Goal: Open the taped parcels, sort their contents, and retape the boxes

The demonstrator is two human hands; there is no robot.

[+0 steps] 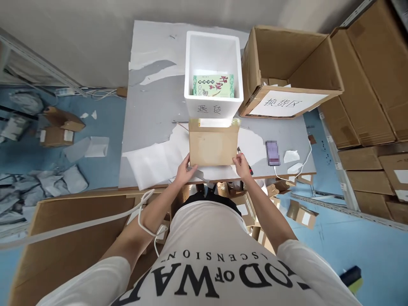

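Note:
Between my two hands is a flat brown cardboard box (213, 146), with a white label and clear tape along its far edge. My left hand (185, 170) grips its near left corner, thumb on the near side. At the near right corner my right hand (242, 165) pinches the box in the same way. A utility knife (250, 169) with a red and black handle lies beside or under my right hand; I cannot tell whether it touches. Just beyond the cardboard box stands a white foam box (214, 106) holding a green printed box (213, 86).
A large open carton (290, 80) with a handwritten sheet stands at the table's back right. A phone (273, 153) with a white cable lies on the right. White foam sheet (153, 163) covers the front left. Stacked cartons (366, 85) line the right side; parcels (73, 180) lie on the left floor.

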